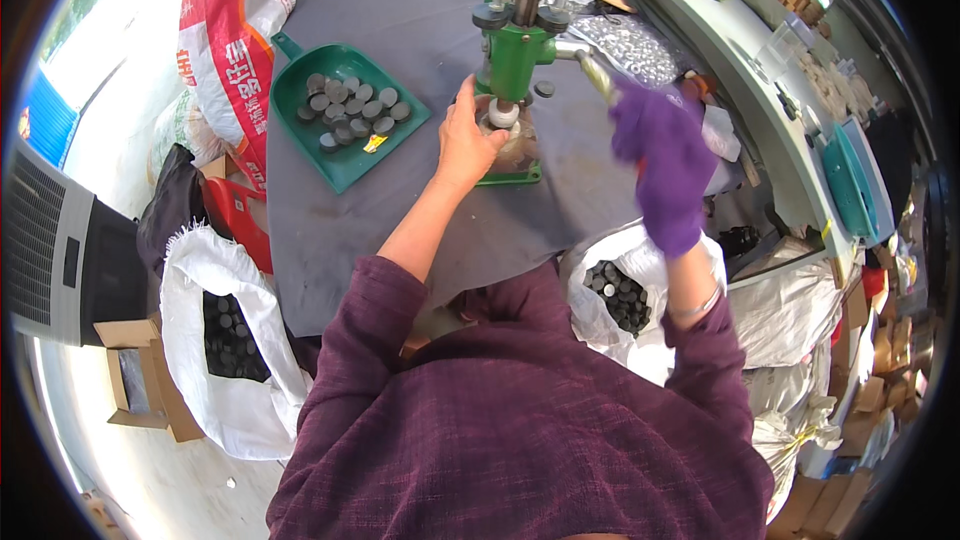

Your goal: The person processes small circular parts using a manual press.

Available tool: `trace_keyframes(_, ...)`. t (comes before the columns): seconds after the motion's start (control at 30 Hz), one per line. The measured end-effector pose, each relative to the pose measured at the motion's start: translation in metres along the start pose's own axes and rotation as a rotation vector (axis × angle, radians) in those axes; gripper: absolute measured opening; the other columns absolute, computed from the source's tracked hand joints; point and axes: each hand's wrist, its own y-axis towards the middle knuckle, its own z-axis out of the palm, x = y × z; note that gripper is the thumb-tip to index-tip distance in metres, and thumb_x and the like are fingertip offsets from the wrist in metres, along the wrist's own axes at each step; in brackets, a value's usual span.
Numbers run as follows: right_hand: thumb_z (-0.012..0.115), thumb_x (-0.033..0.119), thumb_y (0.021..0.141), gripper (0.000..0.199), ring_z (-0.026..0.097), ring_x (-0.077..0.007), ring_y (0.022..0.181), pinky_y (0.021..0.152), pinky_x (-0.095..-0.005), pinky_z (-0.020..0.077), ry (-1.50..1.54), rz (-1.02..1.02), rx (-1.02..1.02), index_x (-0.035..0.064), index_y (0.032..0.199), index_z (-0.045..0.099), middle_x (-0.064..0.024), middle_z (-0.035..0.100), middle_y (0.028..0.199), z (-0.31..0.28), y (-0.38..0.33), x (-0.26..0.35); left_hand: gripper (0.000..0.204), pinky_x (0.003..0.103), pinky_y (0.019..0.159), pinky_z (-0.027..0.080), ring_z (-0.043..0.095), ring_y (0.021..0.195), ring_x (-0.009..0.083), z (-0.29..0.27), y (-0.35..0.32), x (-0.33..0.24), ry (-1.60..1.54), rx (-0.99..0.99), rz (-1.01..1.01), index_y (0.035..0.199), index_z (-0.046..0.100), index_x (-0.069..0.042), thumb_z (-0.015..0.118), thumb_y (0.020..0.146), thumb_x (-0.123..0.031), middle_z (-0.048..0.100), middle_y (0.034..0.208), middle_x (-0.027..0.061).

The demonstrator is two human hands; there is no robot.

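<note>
Head view: a green press stands at the middle of a dark table, toward its far side. The left hand is bare and reaches in to the press base, its fingertips closed around a small round disc sitting under the ram. The right hand, in a purple glove, is clenched around the press lever, which sticks out to the right.

Left of the press lies a green scoop with more grey discs in it. Near the person, a white sack on the right and another sack on the left both hold dark discs. A bag of shiny metal pieces lies far right of the press.

The disc looks small, stiff and light, probably smooth, so it is best pinched by its rim between thumb and fingertips, with the fingers kept off the top face under the ram.
</note>
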Motion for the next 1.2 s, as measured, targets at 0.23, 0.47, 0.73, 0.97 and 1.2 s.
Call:
trace_keyframes(0.23, 0.061, -0.001, 0.082, 0.024, 0.057, -0.0088, 0.062, 0.06, -0.0249, 0.0494, -0.122, 0.101, 0.138, 0.0019, 0.104, 0.07, -0.0029, 0.064, 0.079, -0.004, -0.036, -0.015, 0.03, 0.044, 0.088, 0.045, 0.055, 0.105, 0.0301, -0.07, 0.021, 0.037, 0.666, -0.177, 0.241, 0.105, 0.065, -0.006, 0.063, 0.076, -0.008, 0.065, 0.105, 0.0097)
trace_keyframes(0.47, 0.062, 0.023, 0.092, 0.029, 0.053, -0.0054, 0.059, 0.055, -0.0215, 0.0422, -0.1, 0.354, 0.137, 0.0015, 0.11, 0.068, 0.0002, 0.059, 0.071, 0.001, 0.057, 0.046, 0.017, 0.043, 0.079, 0.04, 0.054, 0.099, 0.0276, -0.082, 0.02, 0.057, 1.114, 0.034, 0.196, 0.09, 0.068, -0.01, 0.068, 0.08, -0.024, 0.065, 0.092, 0.0076)
trace_keyframes(0.73, 0.061, 0.014, 0.09, 0.027, 0.053, -0.0121, 0.046, 0.043, -0.0258, 0.0415, 0.008, 0.372, 0.158, -0.0058, 0.108, 0.062, -0.0044, 0.057, 0.06, 0.001, 0.175, 0.041, 0.019, 0.043, 0.08, 0.038, 0.054, 0.1, 0.0273, -0.067, 0.032, 0.061, 1.154, -0.054, 0.185, 0.087, 0.063, -0.011, 0.071, 0.077, -0.026, 0.068, 0.085, 0.0058)
trace_keyframes(0.97, 0.063, 0.015, 0.089, 0.028, 0.052, -0.013, 0.046, 0.043, -0.0262, 0.0419, 0.041, 0.396, 0.218, -0.0052, 0.109, 0.062, -0.0048, 0.057, 0.06, 0.0, 0.184, 0.034, 0.021, 0.044, 0.083, 0.034, 0.051, 0.105, 0.0248, -0.062, 0.034, 0.054, 1.132, -0.08, 0.047, 0.09, 0.063, -0.013, 0.07, 0.08, -0.031, 0.069, 0.086, 0.0043)
trace_keyframes(1.2, 0.064, 0.016, 0.089, 0.027, 0.054, -0.0134, 0.047, 0.043, -0.0267, 0.0425, 0.097, 0.36, 0.219, -0.004, 0.107, 0.063, -0.0047, 0.057, 0.059, 0.0, 0.187, 0.02, 0.025, 0.046, 0.081, 0.033, 0.051, 0.102, 0.0263, -0.058, 0.038, 0.06, 1.162, -0.101, 0.04, 0.09, 0.063, -0.012, 0.071, 0.078, -0.033, 0.07, 0.084, 0.0045)
